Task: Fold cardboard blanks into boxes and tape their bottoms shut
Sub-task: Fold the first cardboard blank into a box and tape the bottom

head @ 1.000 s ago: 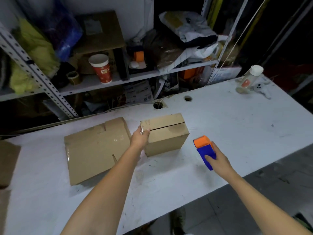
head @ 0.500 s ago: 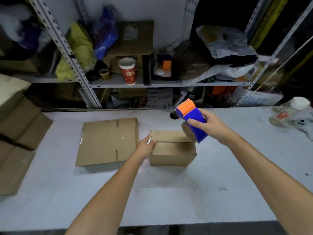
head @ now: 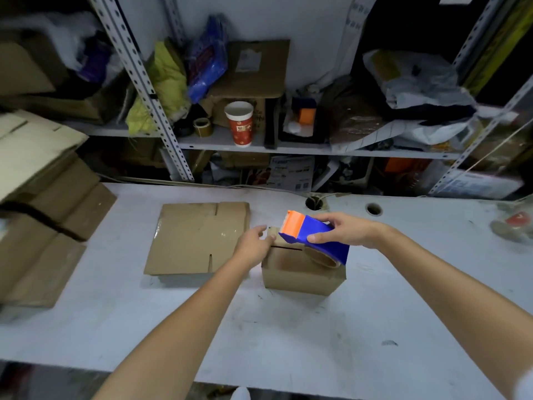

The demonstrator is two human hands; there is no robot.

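While the box: it's being kept on the table [head: 288, 327], flap seam facing up.
Box [head: 300, 272]: being steadied by the left hand [head: 253, 245], fingers loosely resting on its corner.
Tape dispenser [head: 314, 236]: being gripped by the right hand [head: 346, 230] over the seam.
Tip: tape probably should be started past the edge, pressed firmly.

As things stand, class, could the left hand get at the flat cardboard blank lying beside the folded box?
Probably yes. The left hand rests at the folded box's left top edge, and the flat blank lies uncovered just beside it on the table, nothing between.

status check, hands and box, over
Left hand steadying box at its left edge. Right hand holds tape dispenser over the seam. Nothing blocking.
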